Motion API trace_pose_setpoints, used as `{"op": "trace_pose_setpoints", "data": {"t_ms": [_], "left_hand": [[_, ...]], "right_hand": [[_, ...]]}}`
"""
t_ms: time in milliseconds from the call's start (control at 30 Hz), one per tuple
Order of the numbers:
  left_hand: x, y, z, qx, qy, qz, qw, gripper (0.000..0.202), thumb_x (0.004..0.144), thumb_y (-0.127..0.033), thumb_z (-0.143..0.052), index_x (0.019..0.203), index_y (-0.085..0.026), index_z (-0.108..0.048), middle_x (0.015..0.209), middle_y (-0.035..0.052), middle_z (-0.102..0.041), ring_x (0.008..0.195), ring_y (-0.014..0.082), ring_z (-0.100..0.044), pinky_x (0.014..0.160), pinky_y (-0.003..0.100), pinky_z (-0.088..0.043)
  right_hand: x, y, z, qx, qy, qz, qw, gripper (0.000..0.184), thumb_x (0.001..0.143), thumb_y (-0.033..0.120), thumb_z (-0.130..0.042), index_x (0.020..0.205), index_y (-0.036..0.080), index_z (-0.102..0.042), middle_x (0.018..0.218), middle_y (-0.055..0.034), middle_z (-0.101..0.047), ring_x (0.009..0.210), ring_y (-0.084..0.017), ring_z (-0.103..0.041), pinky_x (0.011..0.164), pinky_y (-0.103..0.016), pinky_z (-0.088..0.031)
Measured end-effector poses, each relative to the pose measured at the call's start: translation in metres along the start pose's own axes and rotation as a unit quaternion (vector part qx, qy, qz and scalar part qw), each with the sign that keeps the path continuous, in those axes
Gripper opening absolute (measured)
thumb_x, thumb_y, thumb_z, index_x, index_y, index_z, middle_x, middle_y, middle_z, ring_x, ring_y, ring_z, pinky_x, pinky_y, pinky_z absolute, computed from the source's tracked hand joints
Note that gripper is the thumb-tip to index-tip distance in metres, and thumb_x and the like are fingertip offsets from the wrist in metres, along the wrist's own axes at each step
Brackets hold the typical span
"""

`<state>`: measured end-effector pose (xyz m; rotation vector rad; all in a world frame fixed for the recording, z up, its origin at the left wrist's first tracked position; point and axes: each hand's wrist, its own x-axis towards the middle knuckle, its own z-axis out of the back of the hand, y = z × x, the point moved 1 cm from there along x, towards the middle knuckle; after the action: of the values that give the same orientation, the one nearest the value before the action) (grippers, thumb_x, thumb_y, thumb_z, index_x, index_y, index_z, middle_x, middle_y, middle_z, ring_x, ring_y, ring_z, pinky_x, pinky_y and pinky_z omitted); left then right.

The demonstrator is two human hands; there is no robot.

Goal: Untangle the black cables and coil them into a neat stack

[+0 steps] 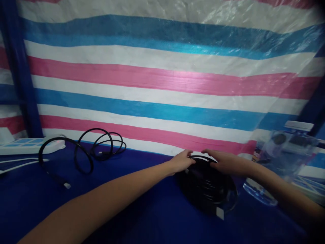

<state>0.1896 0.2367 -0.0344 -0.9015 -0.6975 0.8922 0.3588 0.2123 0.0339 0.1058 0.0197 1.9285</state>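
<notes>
A coiled black cable [207, 186] lies on the blue table surface, with a flat silver-white connector end [219, 213] pointing toward me at its near side. My left hand [182, 162] rests at the far left edge of the coil, thumb and fingers apart. At the far right edge is my right hand [224, 162], its index finger stretched out and its thumb lower, near the cable. One strand of the coil runs between the two hands. Blur and the dark coil hide exactly where the fingertips touch.
Loose loops of another black cable [85, 152] stand on the left, its plug [66, 185] nearest me. Behind them sits a white power strip [33, 145] with white cords. A large clear plastic bottle [286, 152] stands right. Striped sheeting [152, 81] hangs at the back.
</notes>
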Motion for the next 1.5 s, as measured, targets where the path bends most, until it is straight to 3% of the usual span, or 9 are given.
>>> {"op": "trace_pose_setpoints", "data": {"t_ms": [233, 433, 633, 800, 1000, 1167, 1267, 1367, 1500], "left_hand": [[0.025, -0.020, 0.004, 0.187, 0.042, -0.056, 0.980, 0.051, 0.070, -0.026, -0.060, 0.119, -0.015, -0.054, 0.118, 0.0129, -0.059, 0.103, 0.0282, -0.057, 0.086, 0.038, -0.046], [0.046, -0.035, 0.005, 0.321, 0.081, -0.104, 0.938, 0.020, 0.078, -0.023, -0.054, 0.091, -0.013, -0.067, 0.105, 0.0179, -0.064, 0.105, 0.0346, -0.056, 0.092, 0.047, -0.040], [0.058, -0.029, -0.003, 0.343, 0.112, -0.066, 0.930, 0.040, 0.080, -0.040, -0.052, 0.109, -0.014, -0.061, 0.115, 0.0166, -0.061, 0.105, 0.0310, -0.057, 0.087, 0.043, -0.045], [0.047, -0.038, 0.017, 0.293, 0.160, -0.081, 0.939, 0.069, 0.074, -0.045, -0.059, 0.131, -0.008, -0.043, 0.123, 0.0143, -0.057, 0.102, 0.0206, -0.059, 0.083, 0.028, -0.048], [-0.029, -0.067, 0.063, 0.324, 0.063, -0.161, 0.930, 0.044, 0.086, -0.025, -0.042, 0.127, -0.012, -0.046, 0.135, 0.0111, -0.047, 0.121, 0.0214, -0.044, 0.101, 0.034, -0.034], [-0.135, -0.083, 0.131, 0.558, -0.071, -0.297, 0.772, 0.031, 0.083, -0.010, -0.037, 0.100, -0.015, -0.062, 0.107, 0.0075, -0.064, 0.101, 0.0195, -0.054, 0.090, 0.033, -0.039], [-0.188, -0.077, 0.187, 0.594, -0.183, -0.264, 0.737, 0.037, 0.074, -0.005, -0.036, 0.098, -0.017, -0.062, 0.103, 0.0066, -0.065, 0.097, 0.0203, -0.056, 0.085, 0.034, -0.040], [-0.223, -0.057, 0.244, 0.598, -0.240, -0.141, 0.751, 0.042, 0.064, -0.007, -0.041, 0.097, -0.021, -0.063, 0.105, 0.0061, -0.064, 0.101, 0.0262, -0.055, 0.089, 0.043, -0.037], [-0.248, -0.012, 0.287, 0.408, -0.266, -0.014, 0.873, 0.046, 0.062, -0.015, -0.048, 0.106, -0.021, -0.060, 0.117, 0.0074, -0.059, 0.105, 0.0270, -0.054, 0.088, 0.041, -0.040]], "right_hand": [[0.004, -0.007, -0.011, 0.004, 0.017, 0.001, 1.000, 0.051, 0.074, 0.023, -0.047, 0.123, 0.012, -0.054, 0.113, -0.0178, -0.062, 0.099, -0.031, -0.061, 0.085, -0.043, -0.047], [0.013, -0.026, -0.021, 0.005, 0.006, 0.028, 1.000, 0.037, 0.078, 0.023, -0.046, 0.110, 0.013, -0.062, 0.107, -0.0167, -0.064, 0.097, -0.029, -0.061, 0.084, -0.039, -0.045], [0.013, -0.035, -0.030, 0.051, 0.028, -0.022, 0.998, 0.047, 0.085, 0.046, -0.040, 0.104, 0.011, -0.066, 0.097, -0.0167, -0.067, 0.085, -0.027, -0.063, 0.077, -0.037, -0.048], [0.002, -0.029, -0.013, 0.096, 0.058, -0.013, 0.994, 0.064, 0.082, 0.060, -0.037, 0.122, 0.014, -0.058, 0.115, -0.0143, -0.062, 0.099, -0.030, -0.061, 0.085, -0.039, -0.049], [-0.010, -0.007, 0.016, 0.006, 0.037, -0.015, 0.999, 0.090, 0.077, 0.070, -0.036, 0.136, 0.003, -0.041, 0.135, -0.0207, -0.044, 0.121, -0.036, -0.046, 0.100, -0.047, -0.039], [-0.025, 0.049, 0.024, -0.020, -0.113, 0.110, 0.987, 0.071, 0.083, 0.063, -0.035, 0.134, 0.014, -0.044, 0.133, -0.0162, -0.047, 0.120, -0.032, -0.046, 0.102, -0.049, -0.035], [-0.040, 0.105, 0.015, 0.081, -0.054, 0.188, 0.977, 0.051, 0.090, 0.055, -0.031, 0.128, 0.026, -0.048, 0.128, -0.0055, -0.052, 0.115, -0.023, -0.050, 0.098, -0.039, -0.039], [-0.039, 0.153, -0.015, 0.167, 0.030, 0.227, 0.959, 0.049, 0.093, 0.051, -0.025, 0.123, 0.023, -0.051, 0.124, -0.0044, -0.054, 0.112, -0.018, -0.051, 0.099, -0.034, -0.038], [0.005, 0.188, -0.066, 0.148, -0.007, 0.207, 0.967, 0.044, 0.093, 0.045, -0.030, 0.119, 0.019, -0.054, 0.124, -0.0081, -0.052, 0.114, -0.022, -0.047, 0.100, -0.040, -0.032]]}}
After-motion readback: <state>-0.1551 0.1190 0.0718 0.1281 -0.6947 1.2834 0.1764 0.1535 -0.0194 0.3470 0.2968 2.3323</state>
